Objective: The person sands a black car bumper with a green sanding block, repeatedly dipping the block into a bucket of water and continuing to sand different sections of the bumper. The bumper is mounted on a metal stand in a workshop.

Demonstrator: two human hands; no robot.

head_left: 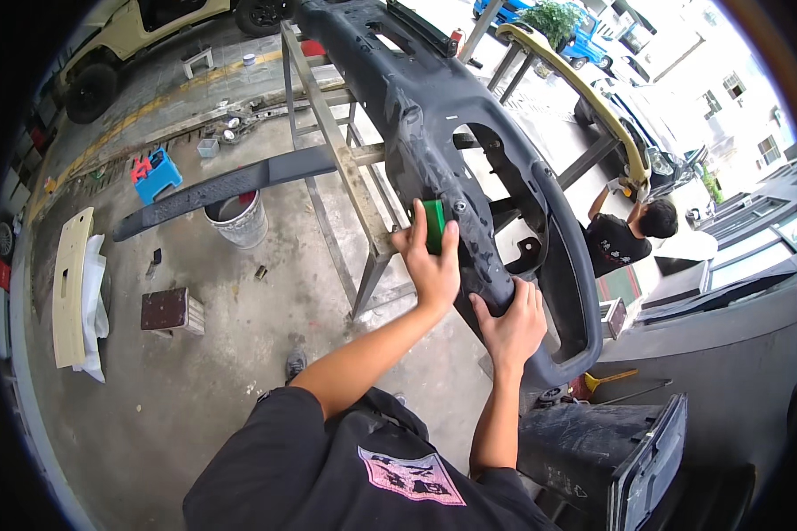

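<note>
A long black car bumper point(434, 164), wet and dull along its middle, rests at a slant on a metal stand point(335, 155). My left hand point(434, 270) is closed round a green sanding block point(435, 226) and holds it against the bumper's near left face. The block's underside is hidden. Lower down, near the bumper's closest end, my right hand point(511, 329) grips its edge, thumb on the left and fingers over the top. Several water drops and smears show on the black surface between my hands.
A dark strip-shaped panel point(230, 190) juts left from the stand above a bucket point(239, 223). On the floor stand a brown-topped stool point(170, 311) and a blue stool point(157, 174). A black bin point(593, 447) is at lower right. Another person point(629, 232) handles a yellow bumper point(584, 84).
</note>
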